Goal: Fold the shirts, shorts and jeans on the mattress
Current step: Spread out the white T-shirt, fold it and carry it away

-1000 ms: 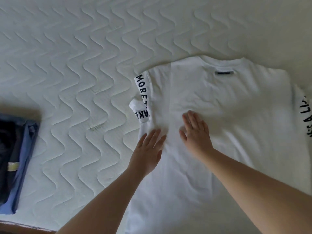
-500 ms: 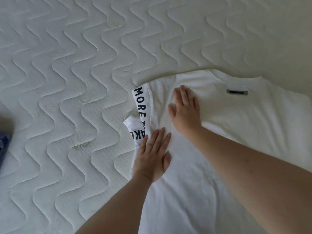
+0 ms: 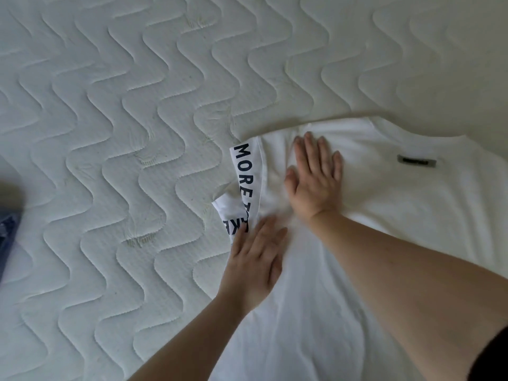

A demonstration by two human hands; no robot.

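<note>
— Two hands flat on one white shirt [image 3: 371, 243]; what could spoil this fold?

— My guess is the sleeve [image 3: 244, 185] with the black lettering; it is tucked in along the shirt's left side, but its end curls back out onto the mattress [image 3: 123, 119]; if the palms push outward, that flap could drag further out and the side edge would go crooked.

— Anything else?

— Soft creases show in the cloth between the wrists; pressed as they lie, they might set into the fold; the fabric may also slide on the quilted cover, since nothing pins it but the palms.

— And the fingers?

— The left hand [image 3: 254, 264] has its fingers straight and close together, released, gripping nothing; it rests on the shirt just below the lettered sleeve, fingertips touching it. The right hand [image 3: 316, 182] is likewise spread flat, fingers a little apart, pressing near the shoulder, left of the small grey label [image 3: 416, 161] at the neck.

— Where does the shirt lie?

— Back side up, towards the mattress's near right side, running out of view below and to the right; a bit of blue cloth [image 3: 8, 237] shows at the left edge; I cannot tell what it is.
</note>
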